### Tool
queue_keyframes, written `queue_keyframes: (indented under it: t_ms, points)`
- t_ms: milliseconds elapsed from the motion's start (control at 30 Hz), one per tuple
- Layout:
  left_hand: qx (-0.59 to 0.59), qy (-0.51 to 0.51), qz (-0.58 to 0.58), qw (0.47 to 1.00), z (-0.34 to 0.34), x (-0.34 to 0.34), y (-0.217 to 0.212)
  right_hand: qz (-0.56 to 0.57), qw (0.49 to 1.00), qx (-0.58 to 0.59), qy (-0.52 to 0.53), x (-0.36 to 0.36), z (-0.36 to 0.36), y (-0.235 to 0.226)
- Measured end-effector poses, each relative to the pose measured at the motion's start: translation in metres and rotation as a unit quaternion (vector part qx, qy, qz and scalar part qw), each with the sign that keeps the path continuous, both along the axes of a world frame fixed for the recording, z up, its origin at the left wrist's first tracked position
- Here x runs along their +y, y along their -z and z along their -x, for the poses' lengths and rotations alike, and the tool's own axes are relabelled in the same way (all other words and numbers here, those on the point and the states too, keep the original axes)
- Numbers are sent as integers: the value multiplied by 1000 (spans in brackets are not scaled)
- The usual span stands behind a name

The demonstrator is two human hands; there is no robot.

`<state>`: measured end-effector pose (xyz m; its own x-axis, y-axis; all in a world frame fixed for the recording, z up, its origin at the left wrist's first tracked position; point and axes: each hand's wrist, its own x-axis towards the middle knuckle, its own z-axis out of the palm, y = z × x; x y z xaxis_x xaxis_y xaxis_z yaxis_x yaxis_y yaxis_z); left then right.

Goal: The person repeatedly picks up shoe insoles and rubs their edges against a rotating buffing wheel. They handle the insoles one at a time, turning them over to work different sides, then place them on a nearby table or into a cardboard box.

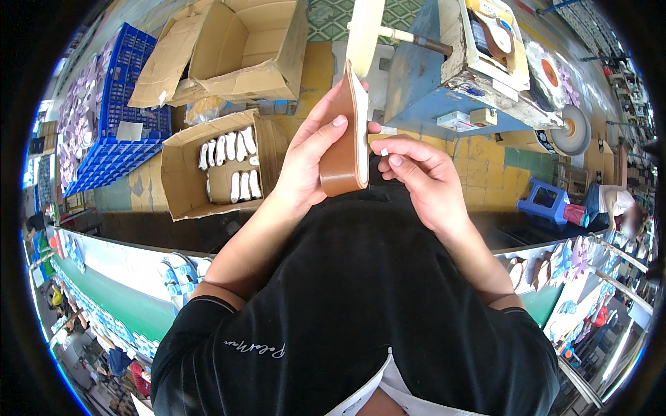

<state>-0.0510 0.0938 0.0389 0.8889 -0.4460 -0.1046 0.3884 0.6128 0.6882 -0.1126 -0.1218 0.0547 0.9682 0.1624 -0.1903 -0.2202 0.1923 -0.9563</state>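
Note:
My left hand [312, 147] is closed around a brown leather slipper [341, 154], held on edge in front of my chest. Its thumb lies along the smooth brown side, and some fingertips show past the far side. A narrow white inner face runs along the slipper's right edge. My right hand [429, 173] is close beside it on the right, its fingers bent in a pinch. Between its thumb and forefinger is a small white scrap [384, 151], too small to name further. Beyond the slipper's upper tip stands a cream-coloured bar [365, 38].
An open carton [182, 193] with several white sole-shaped pieces stands left, behind it a larger carton [208, 52] and a blue crate [128, 104]. A blue machine [416, 87] with a grey wheel [574, 130] is right. A blue stool [544, 201] stands nearby; footwear lines the green conveyor [132, 284].

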Motion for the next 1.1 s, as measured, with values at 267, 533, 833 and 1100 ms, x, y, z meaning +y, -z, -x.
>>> queue_keyframes:
  t_ms: [267,533,833,1100]
  points:
    - [71,31,67,995,-1,-1,6,364,847,-388,24,4,-6,-5]
    - [207,110,182,955,3,1,17,445,740,-504,14,2,-16,-5]
    - [226,137,227,937,5,0,23,385,792,-473,28,7,-24,6]
    - [242,111,214,940,8,-8,25,418,770,-479,42,8,-24,7]
